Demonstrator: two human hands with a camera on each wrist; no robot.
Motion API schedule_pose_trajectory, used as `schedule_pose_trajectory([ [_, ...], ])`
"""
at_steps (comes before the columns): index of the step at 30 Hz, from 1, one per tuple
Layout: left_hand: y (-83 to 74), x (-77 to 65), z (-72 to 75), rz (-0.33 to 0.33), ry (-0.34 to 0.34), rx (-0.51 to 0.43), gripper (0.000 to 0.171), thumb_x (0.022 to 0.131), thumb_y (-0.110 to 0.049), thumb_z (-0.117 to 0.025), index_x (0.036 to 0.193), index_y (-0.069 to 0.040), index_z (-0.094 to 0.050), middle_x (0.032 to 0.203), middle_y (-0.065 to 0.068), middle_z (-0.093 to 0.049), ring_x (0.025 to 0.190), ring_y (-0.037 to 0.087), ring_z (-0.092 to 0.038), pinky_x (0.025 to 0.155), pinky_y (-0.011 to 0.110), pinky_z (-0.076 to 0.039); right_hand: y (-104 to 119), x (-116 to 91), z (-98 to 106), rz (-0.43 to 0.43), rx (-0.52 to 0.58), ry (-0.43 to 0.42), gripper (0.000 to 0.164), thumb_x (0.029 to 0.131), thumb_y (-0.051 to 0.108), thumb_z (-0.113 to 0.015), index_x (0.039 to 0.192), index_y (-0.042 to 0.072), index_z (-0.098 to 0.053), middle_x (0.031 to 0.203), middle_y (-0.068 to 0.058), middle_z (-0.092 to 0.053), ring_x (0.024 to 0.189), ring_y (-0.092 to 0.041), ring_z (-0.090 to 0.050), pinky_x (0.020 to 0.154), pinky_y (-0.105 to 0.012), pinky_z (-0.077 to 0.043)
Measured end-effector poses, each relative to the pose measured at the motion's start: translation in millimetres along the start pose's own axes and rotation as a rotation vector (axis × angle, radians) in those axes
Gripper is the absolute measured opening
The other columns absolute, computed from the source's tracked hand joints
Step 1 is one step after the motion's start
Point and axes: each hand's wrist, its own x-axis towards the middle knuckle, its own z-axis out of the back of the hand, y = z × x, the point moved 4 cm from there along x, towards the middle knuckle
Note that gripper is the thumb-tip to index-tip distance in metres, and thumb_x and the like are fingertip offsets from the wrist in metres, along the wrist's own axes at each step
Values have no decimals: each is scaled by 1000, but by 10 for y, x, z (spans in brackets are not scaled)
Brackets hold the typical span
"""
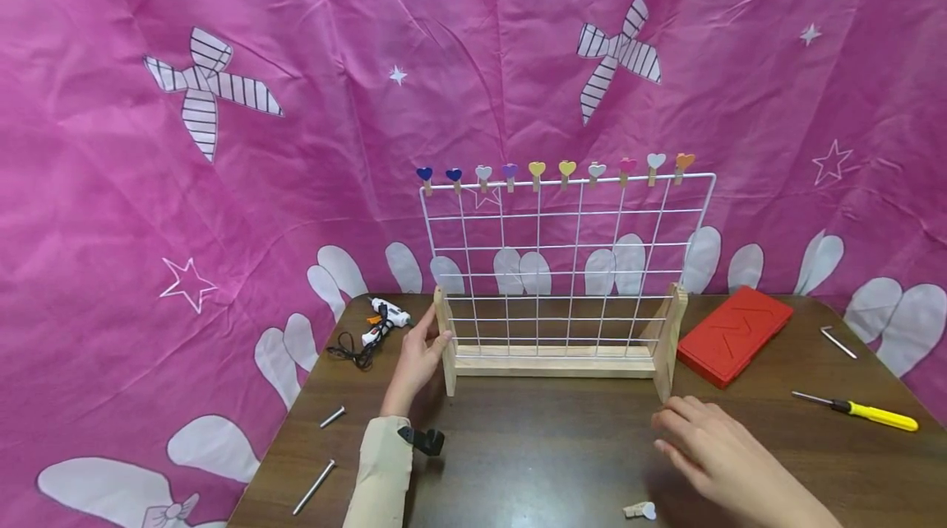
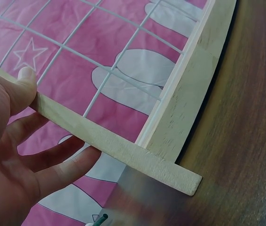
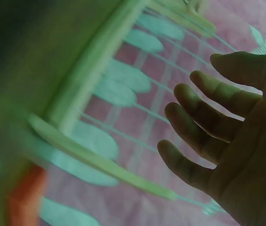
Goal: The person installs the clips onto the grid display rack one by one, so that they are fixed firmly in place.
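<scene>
A white wire grid (image 1: 539, 248) stands upright in a wooden stand (image 1: 555, 372). Heart-topped clothespins in several colours line its top bar, among them a yellow-heart clothespin (image 1: 537, 171) and an orange-heart clothespin (image 1: 684, 164). My left hand (image 1: 417, 359) holds the stand's left side piece (image 2: 137, 153), thumb on one face and fingers on the other. In front of the stand's right side piece (image 1: 669, 347), my right hand (image 1: 713, 446) hovers with fingers spread and slightly bent, nothing in it. A white-heart clothespin (image 1: 640, 510) lies on the table near that hand.
At the back left lies a white glue gun (image 1: 390, 312) with a black cord. Two metal bolts (image 1: 314, 487) lie along the left edge. On the right are a red box (image 1: 736, 335), a hex key (image 1: 839, 343) and a yellow-handled screwdriver (image 1: 880, 416). A pink curtain (image 1: 473, 34) hangs behind.
</scene>
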Motion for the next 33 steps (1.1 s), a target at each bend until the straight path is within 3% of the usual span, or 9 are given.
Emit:
schedule_pose_trajectory([
  [3,8,-10,-2,22,0,12,61,90,-14,-59,144,-8,-32,108,27,-60,97,31,-61,81,39,-54,40,-125,-225,-35,65,139,17,76,27,-73,89,24,-62,88,18,-50,79,-2,-48,62,-29,-48],
  [7,26,-17,-8,18,-4,5,61,90,-14,-60,144,-11,-33,108,27,-61,98,31,-61,80,39,-54,51,-254,-483,-38,225,336,13,81,31,-69,89,23,-62,86,19,-47,77,0,-43,56,-26,-45],
  [13,27,-26,-11,-9,-4,0,60,89,-10,-60,143,-7,-33,113,28,-58,99,33,-60,80,41,-54,45,-367,-739,-8,385,525,11,81,30,-70,85,24,-62,83,19,-46,73,2,-39,51,-20,-36],
  [20,34,-27,-3,17,-4,7,61,89,-10,-60,144,-10,-33,114,26,-59,100,30,-60,82,39,-53,56,-387,-836,12,408,562,12,75,21,-74,79,27,-65,80,23,-46,71,4,-40,51,-19,-35],
  [28,30,-7,0,-11,-12,6,60,90,-12,-60,144,-9,-34,107,26,-61,97,31,-61,81,38,-54,61,-351,-816,46,374,524,16,70,16,-76,74,27,-64,77,23,-44,70,3,-40,51,-19,-34],
  [33,36,-9,-3,-9,-13,6,60,89,-10,-60,143,-9,-34,106,26,-62,97,30,-61,80,38,-54,31,-313,-733,-50,423,604,18,72,22,-76,74,29,-59,78,23,-41,69,4,-38,53,-18,-35],
])
